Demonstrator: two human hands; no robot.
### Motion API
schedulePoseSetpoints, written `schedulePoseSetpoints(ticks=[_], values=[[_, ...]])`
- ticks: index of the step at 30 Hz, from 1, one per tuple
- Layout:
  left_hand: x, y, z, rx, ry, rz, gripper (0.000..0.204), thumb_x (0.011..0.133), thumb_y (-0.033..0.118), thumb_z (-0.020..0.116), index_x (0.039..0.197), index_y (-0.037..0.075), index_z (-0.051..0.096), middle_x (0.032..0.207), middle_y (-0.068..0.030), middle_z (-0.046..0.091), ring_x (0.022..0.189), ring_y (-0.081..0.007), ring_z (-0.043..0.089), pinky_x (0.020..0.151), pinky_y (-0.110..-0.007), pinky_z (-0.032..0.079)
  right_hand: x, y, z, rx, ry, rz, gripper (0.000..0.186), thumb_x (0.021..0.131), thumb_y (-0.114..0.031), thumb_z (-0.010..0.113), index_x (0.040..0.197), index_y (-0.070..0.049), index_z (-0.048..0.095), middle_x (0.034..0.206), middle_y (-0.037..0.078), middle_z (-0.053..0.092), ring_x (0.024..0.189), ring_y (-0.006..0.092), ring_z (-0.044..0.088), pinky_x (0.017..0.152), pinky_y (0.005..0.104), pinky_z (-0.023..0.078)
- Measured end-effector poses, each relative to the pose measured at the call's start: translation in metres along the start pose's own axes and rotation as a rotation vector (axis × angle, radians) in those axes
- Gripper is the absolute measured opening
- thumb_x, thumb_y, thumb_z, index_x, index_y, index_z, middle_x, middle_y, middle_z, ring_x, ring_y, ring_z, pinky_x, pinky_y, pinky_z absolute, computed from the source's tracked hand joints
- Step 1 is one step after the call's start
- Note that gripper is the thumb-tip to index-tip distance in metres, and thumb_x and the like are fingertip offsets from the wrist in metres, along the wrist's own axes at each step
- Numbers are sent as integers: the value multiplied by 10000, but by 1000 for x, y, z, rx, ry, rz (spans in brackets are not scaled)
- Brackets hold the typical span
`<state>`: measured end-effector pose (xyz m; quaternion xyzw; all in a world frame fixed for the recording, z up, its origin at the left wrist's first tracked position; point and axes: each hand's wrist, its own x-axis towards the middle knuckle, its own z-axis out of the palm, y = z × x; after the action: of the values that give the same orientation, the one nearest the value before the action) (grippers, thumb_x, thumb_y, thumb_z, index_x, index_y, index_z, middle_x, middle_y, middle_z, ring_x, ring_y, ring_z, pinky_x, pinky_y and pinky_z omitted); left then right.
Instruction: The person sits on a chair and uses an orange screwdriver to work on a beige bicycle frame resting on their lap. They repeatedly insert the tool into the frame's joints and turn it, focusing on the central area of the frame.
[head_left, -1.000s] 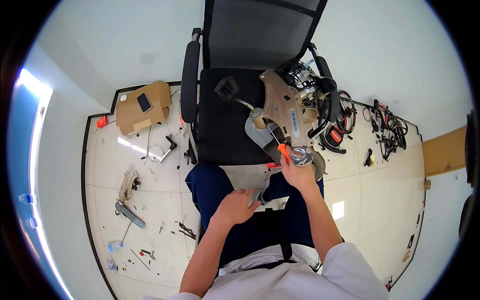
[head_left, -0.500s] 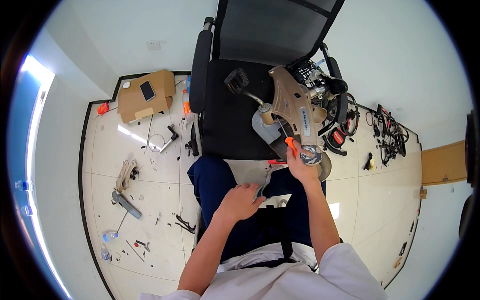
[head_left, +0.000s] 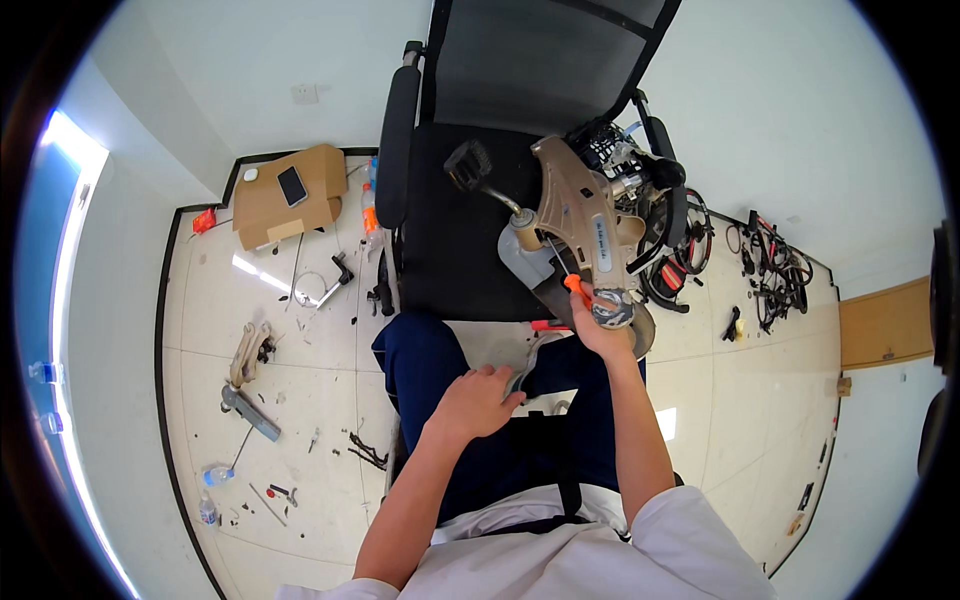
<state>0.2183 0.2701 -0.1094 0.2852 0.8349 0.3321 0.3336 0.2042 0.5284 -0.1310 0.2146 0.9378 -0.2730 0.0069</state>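
My right hand (head_left: 603, 335) is closed round the orange handle of a screwdriver (head_left: 574, 284). Its thin shaft slants up and left against a bronze bicycle frame (head_left: 572, 190); the exact contact of the tip is hard to make out. That frame lies on the black seat (head_left: 450, 250) of an office chair, with a crank and black pedal (head_left: 467, 165) sticking out to the left. A grey curved cover (head_left: 522, 262) sits under the crank. Over my lap hovers my left hand (head_left: 475, 402), empty, its thumb apart from the loosely bent fingers.
Armrests (head_left: 399, 148) flank the seat. Bike parts and small wheels (head_left: 697, 230) crowd its right side; more parts (head_left: 780, 270) lie by the right wall. Leftward on the tiles are a cardboard box (head_left: 320, 165) with a phone (head_left: 292, 186), bottles (head_left: 370, 212), and a grey metal part (head_left: 250, 410).
The whole view has shifted slightly. My right hand keeps the screwdriver at the frame, and my left hand stays over my lap.
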Motion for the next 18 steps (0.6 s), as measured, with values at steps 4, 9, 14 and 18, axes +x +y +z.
schedulePoseSetpoints(ticks=[4, 9, 14, 18], values=[[1, -3, 0, -11, 10, -1, 477, 925, 345, 588, 1245, -7, 557, 1069, -256, 638, 1041, -398, 609, 914, -442, 479, 2, -9, -3, 423, -138, 244, 372, 938, -302, 603, 1200, -39, 584, 821, 66, 596, 554, 116, 529, 459, 242, 393], [2, -2, 2, -6, 7, 5, 481, 922, 351, 589, 1240, -8, 559, 1059, -260, 638, 1032, -403, 611, 911, -442, 481, -7, -63, -11, 1087, -300, 544, 312, 935, -273, 595, 1126, -33, 542, 740, 33, 516, 458, 86, 411, 342, 210, 247], [0, -3, 3, 11, 15, 26, 476, 921, 353, 590, 1224, -13, 565, 1028, -257, 642, 999, -407, 618, 888, -445, 489, 8, -70, 9, 1912, -428, 715, 348, 937, -204, 542, 1195, 24, 496, 754, 37, 499, 489, 104, 423, 343, 212, 270], [1, -6, 1, 13, 20, 22, 477, 920, 352, 592, 1221, -16, 563, 1021, -253, 644, 977, -405, 623, 874, -451, 493, 9, -60, 15, 2257, -553, 689, 375, 956, -246, 486, 1216, 23, 510, 735, 36, 489, 477, 107, 420, 330, 235, 287]])
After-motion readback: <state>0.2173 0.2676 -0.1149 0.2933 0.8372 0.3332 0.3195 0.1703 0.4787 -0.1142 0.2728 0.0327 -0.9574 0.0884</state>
